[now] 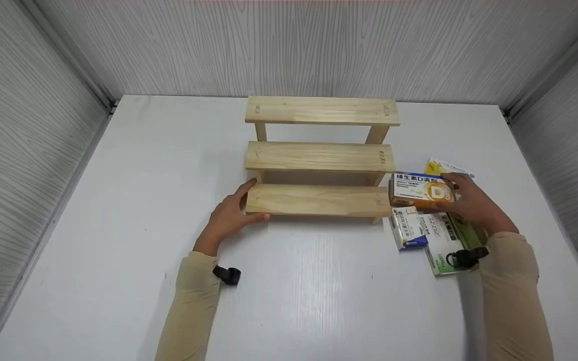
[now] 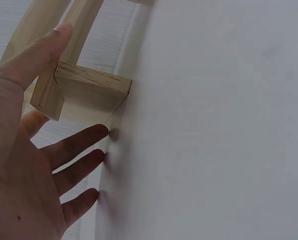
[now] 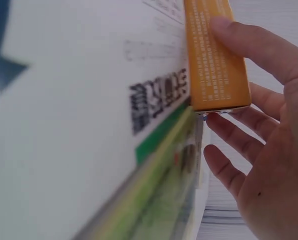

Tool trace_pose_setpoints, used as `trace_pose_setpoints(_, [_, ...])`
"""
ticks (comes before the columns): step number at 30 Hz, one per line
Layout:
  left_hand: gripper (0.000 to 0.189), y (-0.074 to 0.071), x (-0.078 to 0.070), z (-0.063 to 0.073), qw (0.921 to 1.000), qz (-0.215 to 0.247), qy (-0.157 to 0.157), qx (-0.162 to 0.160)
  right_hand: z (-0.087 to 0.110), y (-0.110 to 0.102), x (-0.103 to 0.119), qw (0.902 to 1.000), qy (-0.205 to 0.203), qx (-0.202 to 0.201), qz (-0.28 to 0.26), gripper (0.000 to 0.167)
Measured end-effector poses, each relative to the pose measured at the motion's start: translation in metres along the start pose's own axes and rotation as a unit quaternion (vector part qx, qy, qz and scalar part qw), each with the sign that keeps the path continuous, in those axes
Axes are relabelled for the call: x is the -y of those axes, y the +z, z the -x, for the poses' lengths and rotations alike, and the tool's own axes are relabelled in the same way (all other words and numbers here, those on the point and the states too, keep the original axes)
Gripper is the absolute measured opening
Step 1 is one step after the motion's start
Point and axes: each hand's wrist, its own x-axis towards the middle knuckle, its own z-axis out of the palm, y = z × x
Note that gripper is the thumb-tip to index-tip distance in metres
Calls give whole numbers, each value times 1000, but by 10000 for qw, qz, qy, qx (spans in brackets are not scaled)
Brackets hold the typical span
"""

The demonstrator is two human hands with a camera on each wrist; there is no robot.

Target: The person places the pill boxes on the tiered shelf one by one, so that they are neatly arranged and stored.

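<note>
A three-tier wooden step stand (image 1: 319, 200) stands on the white table. At its left end, my left hand (image 1: 229, 215) holds the lowest board, thumb along the front edge and index finger behind. The other fingers are spread beside the leg in the left wrist view. My right hand (image 1: 474, 203) grips a white and orange vitamin D box (image 1: 414, 186) by its right end, thumb (image 3: 254, 42) on the orange side and fingers behind. This box lies over other medicine boxes, its left end close to the stand.
In front of the vitamin D box lie a small white and blue box (image 1: 408, 228) and a white and green box (image 1: 442, 245). A green box (image 1: 464, 233) is partly under my right wrist, and a yellow and white box (image 1: 449, 168) lies behind. Grey wood-grain panels (image 1: 319, 45) surround the table.
</note>
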Motion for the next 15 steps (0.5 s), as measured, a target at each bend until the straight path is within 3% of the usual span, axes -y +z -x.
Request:
trace_pose_setpoints(4, [89,-1,7,0,9964,827,-32,188,9,-10,0,9995,-66,-138,-287,88])
trace_pose_setpoints(8, [84,-2,13,-1,9866,1598,80,305,17,-20,-2,9986,-38,-298,-439,88])
trace_pose_setpoints(15, [84,-3,16,-1,9800,1938,105,446,28,-38,-1,9966,111,-689,-445,89])
